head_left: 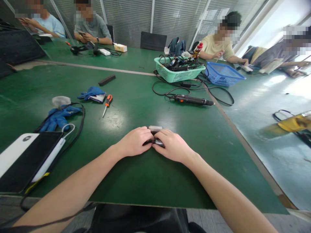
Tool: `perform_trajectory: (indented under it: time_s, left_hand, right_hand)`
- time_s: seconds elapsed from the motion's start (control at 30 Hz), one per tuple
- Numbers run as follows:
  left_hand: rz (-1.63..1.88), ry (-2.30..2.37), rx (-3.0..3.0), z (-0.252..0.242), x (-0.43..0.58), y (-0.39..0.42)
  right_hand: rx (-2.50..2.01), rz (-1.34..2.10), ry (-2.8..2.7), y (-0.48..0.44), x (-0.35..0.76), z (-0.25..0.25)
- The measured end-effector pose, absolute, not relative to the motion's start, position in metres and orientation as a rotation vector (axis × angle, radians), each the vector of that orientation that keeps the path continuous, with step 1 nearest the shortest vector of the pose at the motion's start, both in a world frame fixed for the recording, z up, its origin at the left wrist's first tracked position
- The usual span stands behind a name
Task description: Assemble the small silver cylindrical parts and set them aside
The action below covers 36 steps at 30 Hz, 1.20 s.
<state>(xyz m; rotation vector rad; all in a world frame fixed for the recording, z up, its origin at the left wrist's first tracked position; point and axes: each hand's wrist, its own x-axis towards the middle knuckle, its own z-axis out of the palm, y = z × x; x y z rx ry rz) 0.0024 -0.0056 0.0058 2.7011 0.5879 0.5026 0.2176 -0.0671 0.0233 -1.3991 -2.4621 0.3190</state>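
My left hand (134, 141) and my right hand (172, 146) rest together on the green table (136, 174), knuckles up and fingers curled. Between them they grip a small dark part with a silvery metal end (155, 128) that pokes out above the fingers. Most of this small part is hidden by the fingers. Both hands touch each other at the fingertips.
An orange-handled screwdriver (107, 103), blue gloves (60, 117) and a black-and-white device (21, 158) lie left. A black electric screwdriver (191, 100) with cable, a green basket (178, 75) and a blue basket (223, 75) sit beyond. Several seated people work along the far edge.
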Motion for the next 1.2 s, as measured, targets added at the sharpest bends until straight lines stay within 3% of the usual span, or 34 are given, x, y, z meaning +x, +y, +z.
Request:
perform_trajectory:
  time_s: [1.2]
  left_hand:
    - [0.472, 0.601, 2.642, 0.0127, 0.0029, -0.0098]
  right_hand:
    - [-1.450, 0.277, -2.424, -0.0693, 0.2116, 0.0189]
